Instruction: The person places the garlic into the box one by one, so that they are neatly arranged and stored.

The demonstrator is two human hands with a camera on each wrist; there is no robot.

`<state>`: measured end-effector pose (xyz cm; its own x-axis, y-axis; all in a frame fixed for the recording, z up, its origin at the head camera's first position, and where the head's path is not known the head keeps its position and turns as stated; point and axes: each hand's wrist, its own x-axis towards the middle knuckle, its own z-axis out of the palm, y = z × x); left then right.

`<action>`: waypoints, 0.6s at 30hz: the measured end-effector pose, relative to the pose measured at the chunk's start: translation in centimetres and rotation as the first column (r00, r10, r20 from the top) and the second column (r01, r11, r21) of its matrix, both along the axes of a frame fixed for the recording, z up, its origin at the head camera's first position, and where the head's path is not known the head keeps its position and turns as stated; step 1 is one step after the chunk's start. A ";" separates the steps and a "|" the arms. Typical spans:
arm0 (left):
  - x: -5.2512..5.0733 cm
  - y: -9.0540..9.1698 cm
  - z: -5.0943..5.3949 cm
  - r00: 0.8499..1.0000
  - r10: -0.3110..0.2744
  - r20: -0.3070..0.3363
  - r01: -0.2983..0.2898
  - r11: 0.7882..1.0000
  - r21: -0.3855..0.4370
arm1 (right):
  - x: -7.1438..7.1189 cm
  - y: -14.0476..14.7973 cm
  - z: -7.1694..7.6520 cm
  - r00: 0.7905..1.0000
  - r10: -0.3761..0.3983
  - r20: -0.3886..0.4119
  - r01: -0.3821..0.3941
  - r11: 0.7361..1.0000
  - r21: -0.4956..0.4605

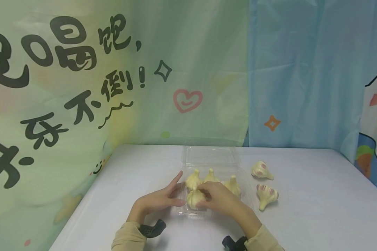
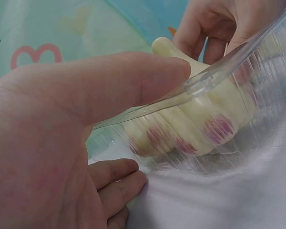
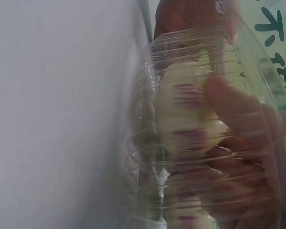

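A clear plastic clamshell box (image 1: 245, 197) stands on the table with its lid (image 1: 211, 155) folded back. Several pale garlic bulbs sit in it, one at the back left (image 1: 193, 180) and one at the right (image 1: 233, 187). My right hand (image 1: 221, 198) reaches inside and pinches the front-left garlic bulb (image 1: 194, 199) between thumb and fingers. In the right wrist view that bulb (image 3: 183, 112) shows through the ribbed wall. Along the box's left side is my left hand (image 1: 160, 200), fingers spread. The left wrist view has its thumb (image 2: 148, 76) straight against the rim.
Two more garlic bulbs lie on the white table (image 1: 317, 195) right of the box, one farther back (image 1: 261, 170) and one nearer (image 1: 266, 196). A printed cloth backdrop (image 1: 207, 69) hangs behind the table and along its left side.
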<state>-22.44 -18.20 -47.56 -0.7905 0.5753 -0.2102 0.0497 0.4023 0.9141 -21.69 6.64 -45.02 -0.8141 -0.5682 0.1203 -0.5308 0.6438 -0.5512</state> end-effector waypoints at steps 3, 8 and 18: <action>0.0 0.0 0.0 1.000 0.002 0.002 -0.002 1.000 -0.002 | 0.0 0.0 0.0 1.000 0.000 0.011 0.000 1.000 -0.002; 0.0 0.0 0.0 1.000 0.001 0.005 -0.001 1.000 0.004 | 0.0 0.0 0.0 1.000 0.006 0.020 -0.006 1.000 0.000; 0.0 0.0 0.0 1.000 -0.003 0.005 0.003 1.000 0.002 | -0.1 0.0 0.0 1.000 0.010 0.018 -0.010 1.000 0.001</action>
<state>-22.46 -18.23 -47.55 -0.7876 0.5781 -0.2131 0.0461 0.4002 0.9153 -21.82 6.68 -45.03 -0.8103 -0.5766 0.1047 -0.5272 0.6390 -0.5601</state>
